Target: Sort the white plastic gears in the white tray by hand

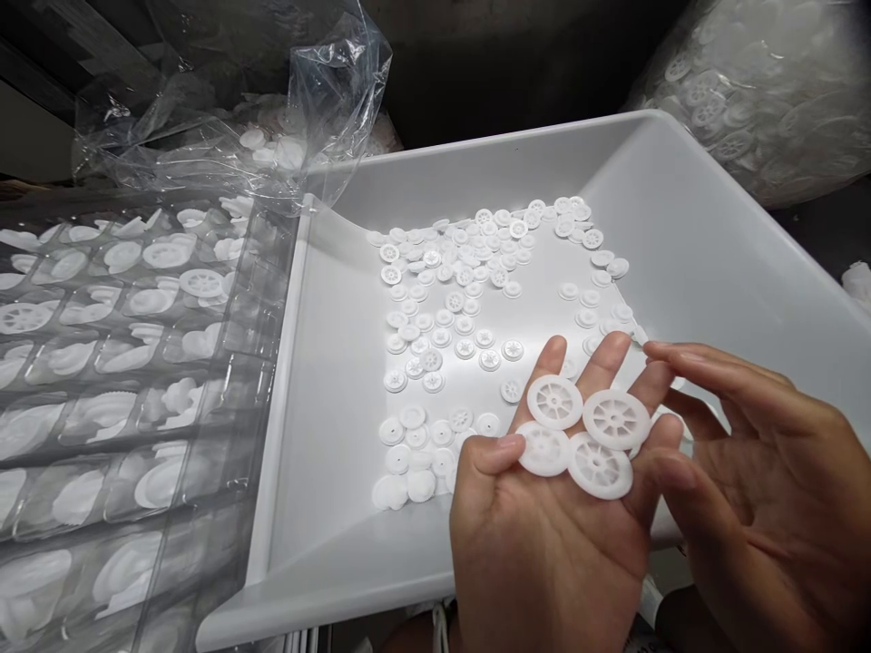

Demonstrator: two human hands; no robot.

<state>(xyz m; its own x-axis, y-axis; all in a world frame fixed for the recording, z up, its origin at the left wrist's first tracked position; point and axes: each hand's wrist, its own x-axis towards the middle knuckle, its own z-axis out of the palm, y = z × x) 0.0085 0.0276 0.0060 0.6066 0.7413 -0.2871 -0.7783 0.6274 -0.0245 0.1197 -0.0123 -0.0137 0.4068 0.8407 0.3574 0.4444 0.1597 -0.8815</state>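
Head view: the left hand (537, 535) lies palm up, its fingers (602, 363) spread apart, carrying four white plastic spoked discs (609, 419). The right hand (755, 490), fingers loosely curved, sits just beside them, over a white tray (327, 408) holding many more discs (442, 308).

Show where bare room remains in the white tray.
The white tray is bare along its left slope, between the rim and the white plastic discs, and along its right wall, above the right hand. Discs crowd the floor's upper middle; the left hand fills the lower right.
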